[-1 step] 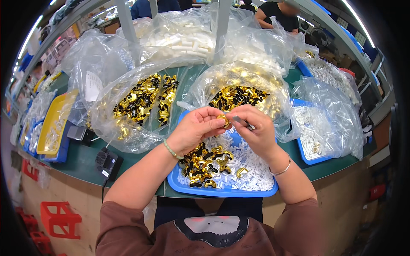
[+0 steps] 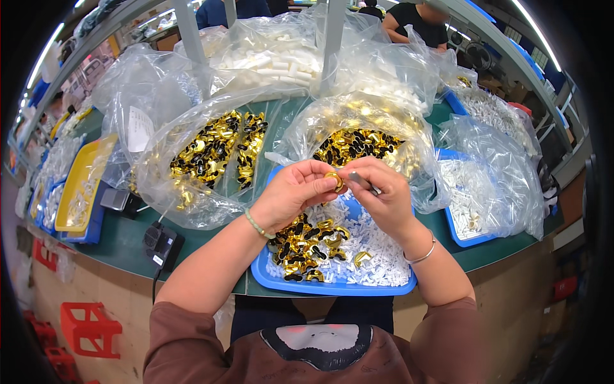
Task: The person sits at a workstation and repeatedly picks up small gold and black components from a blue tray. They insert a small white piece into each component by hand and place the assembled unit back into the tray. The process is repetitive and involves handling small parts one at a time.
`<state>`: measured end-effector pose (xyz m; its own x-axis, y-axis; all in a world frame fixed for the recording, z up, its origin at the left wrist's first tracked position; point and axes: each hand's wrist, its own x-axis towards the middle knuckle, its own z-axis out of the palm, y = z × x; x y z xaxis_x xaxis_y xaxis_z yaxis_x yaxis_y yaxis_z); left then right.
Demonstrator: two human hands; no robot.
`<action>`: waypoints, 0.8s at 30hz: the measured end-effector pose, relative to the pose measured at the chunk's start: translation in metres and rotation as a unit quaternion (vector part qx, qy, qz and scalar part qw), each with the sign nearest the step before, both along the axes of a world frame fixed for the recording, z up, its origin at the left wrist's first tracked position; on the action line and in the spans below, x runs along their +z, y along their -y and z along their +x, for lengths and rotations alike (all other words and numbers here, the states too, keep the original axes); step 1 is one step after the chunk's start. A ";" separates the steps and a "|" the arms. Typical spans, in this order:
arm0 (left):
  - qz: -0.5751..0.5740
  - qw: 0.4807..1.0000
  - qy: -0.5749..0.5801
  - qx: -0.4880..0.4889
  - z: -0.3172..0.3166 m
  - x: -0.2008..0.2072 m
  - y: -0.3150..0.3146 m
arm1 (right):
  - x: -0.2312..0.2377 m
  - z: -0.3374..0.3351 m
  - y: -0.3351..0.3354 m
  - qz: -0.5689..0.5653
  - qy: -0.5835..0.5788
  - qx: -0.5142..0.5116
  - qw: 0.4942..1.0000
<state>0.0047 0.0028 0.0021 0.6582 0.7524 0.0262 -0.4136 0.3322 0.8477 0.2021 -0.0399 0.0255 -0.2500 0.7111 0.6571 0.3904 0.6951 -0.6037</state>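
Above the blue tray (image 2: 334, 290), my two hands meet at the fingertips. My left hand (image 2: 297, 192) pinches a shiny gold curved piece (image 2: 334, 182) between thumb and fingers. With my right hand (image 2: 385, 194) I grip a slim grey metal tool (image 2: 362, 182), its end close to the gold piece; its exact kind I cannot make out. In the tray below, gold-and-black curved pieces (image 2: 306, 249) lie heaped on the left. Small white plastic pieces (image 2: 384, 256) cover the right part. Fingers hide part of the gold piece.
Clear plastic bags of gold-and-black pieces (image 2: 204, 150) lie open beyond the tray. White tubular parts (image 2: 275, 61) are piled at the back. A second blue tray (image 2: 473, 241) stands right, a yellow tray (image 2: 71, 221) left. A black adapter (image 2: 161, 244) sits near the table's front edge.
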 end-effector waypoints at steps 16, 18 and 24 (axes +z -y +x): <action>0.085 0.994 -0.009 0.060 0.003 0.000 -0.001 | -0.001 0.005 -0.006 -0.036 -0.006 0.040 0.999; 0.106 0.991 -0.025 0.071 0.004 0.001 0.000 | 0.004 0.007 -0.003 -0.066 0.011 0.036 0.997; 0.122 0.978 -0.141 0.089 -0.003 0.014 0.003 | 0.015 0.030 0.002 -0.200 0.239 -0.008 0.950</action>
<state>0.0018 -0.0006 0.0159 0.5236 0.8502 0.0552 -0.1839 0.0495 0.9817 0.2322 -0.0422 0.0409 -0.4397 0.8859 0.1481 0.6944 0.4398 -0.5696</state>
